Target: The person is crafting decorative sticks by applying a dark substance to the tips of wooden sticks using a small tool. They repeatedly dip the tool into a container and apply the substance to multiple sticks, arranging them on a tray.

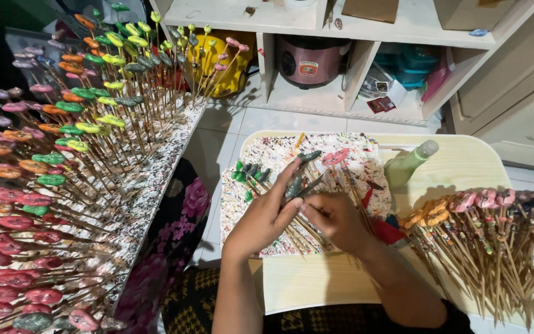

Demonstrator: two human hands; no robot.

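My left hand (267,213) grips a bundle of thin wooden sticks (292,232) tipped with small painted grey and green pieces (251,170). One grey-tipped stick (293,187) lies between its thumb and fingers. My right hand (335,219) is closed around the same bundle from the right, touching the left hand. Both hands hover over a paint-speckled white foam block (273,151) that lies on a pale wooden board (465,167). A pink-tipped stick (335,156) stands just behind the hands.
A long speckled foam slab (149,179) on the left holds several rows of sticks with pink, orange, green and yellow tips. A heap of tipped sticks (495,241) lies at the right. A green bottle (409,164) lies on the board. White shelves (316,93) stand behind.
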